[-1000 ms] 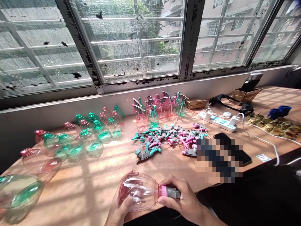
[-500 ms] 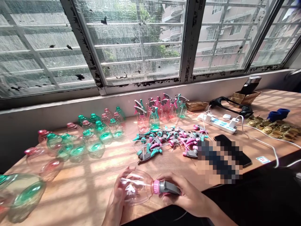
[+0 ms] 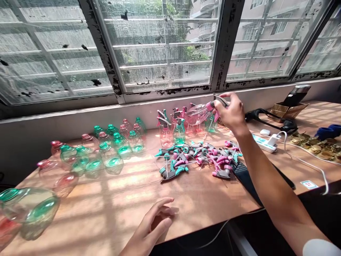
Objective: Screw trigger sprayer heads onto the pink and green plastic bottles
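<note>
My right hand (image 3: 231, 111) grips a pink spray bottle (image 3: 197, 114) by its grey and pink trigger head, holding it tilted in the air in front of the finished-looking spray bottles (image 3: 179, 132) by the window ledge. My left hand (image 3: 157, 224) is empty near the table's front edge, its fingers apart and loosely curved. Between the hands and the ledge lies a pile of loose trigger spray heads (image 3: 197, 156) in pink, teal and grey. To the left, rows of headless clear bottles (image 3: 108, 158) with green or pink necks and bases stand on the table.
A dark phone-like object (image 3: 246, 183) lies under my right forearm. Further right are a white power strip (image 3: 266, 142) with cables, a black strap device (image 3: 271, 119), a box holding a flask (image 3: 295, 96), and a heap of gold-coloured parts (image 3: 311, 145). Windows rise behind the table.
My right hand has lifted the pink spray bottle from the front of the table up toward the back. My left hand has let go of it and stays low. The view shifted slightly.
</note>
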{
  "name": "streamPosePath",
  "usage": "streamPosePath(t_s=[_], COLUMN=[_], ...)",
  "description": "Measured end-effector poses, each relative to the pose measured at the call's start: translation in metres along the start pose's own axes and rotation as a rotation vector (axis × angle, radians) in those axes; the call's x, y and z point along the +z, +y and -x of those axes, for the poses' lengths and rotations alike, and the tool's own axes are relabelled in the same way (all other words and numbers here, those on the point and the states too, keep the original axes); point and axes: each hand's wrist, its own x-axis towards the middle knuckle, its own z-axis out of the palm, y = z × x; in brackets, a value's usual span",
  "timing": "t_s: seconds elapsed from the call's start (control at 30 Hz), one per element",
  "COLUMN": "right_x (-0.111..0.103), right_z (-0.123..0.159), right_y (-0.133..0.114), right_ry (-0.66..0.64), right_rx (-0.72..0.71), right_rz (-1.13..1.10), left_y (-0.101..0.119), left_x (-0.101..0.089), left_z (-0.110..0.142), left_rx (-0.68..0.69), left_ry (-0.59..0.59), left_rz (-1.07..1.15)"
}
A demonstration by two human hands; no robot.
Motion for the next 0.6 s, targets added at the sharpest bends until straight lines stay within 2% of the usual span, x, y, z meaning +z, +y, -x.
streamPosePath(t_s=[0.1, 0.33, 0.47, 0.6], right_x=[0.03, 0.087, 0.102, 0.105], right_z=[-0.019, -0.015, -0.011, -0.012], right_y=[0.007, 0.027, 0.037, 0.04], right_ry=[-0.216, -0.424, -0.479, -0.509], right_rx=[0.024, 0.039, 0.038, 0.001], right_rz=[0.345, 0.534, 0.58, 0.587], left_y=[0.0, 0.003, 0.0, 0.0], left_x=[0.001, 0.0, -0.001, -0.001], left_z=[0.0, 0.003, 0.003, 0.003], left_rx=[0.065, 0.113, 0.126, 0.107], left_ry=[0.003, -0.021, -0.016, -0.009], left_rz=[-0.064, -0.114, -0.106, -0.111])
